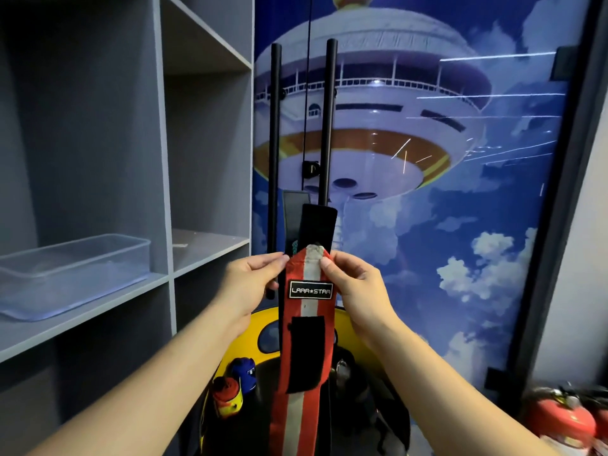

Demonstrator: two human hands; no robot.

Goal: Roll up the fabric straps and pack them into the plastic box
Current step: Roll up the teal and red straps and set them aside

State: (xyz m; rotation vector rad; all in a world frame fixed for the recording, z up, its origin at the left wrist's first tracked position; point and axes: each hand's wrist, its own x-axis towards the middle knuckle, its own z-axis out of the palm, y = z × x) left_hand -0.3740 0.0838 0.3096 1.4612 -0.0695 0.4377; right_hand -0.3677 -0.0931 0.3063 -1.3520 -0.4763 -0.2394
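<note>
Red strap with a pale centre stripe hangs straight down in front of the person, held up by its top end at chest height. It carries a black label with white lettering and, below that, a black fastening patch. The left hand pinches the top left corner between thumb and fingertips, and the right hand pinches the top right corner the same way, the other fingers curled loosely behind. Behind the top of the strap a black strap hangs from a tall black bar, with another dark strap just beside it on the left.

Low down, left of the hanging strap, a red roll and a blue roll lie next to each other. The clear plastic box sits on a grey shelf well to the left, open at the top. A red fire extinguisher stands at the lower right, in front of a door covered by a blue sky picture.
</note>
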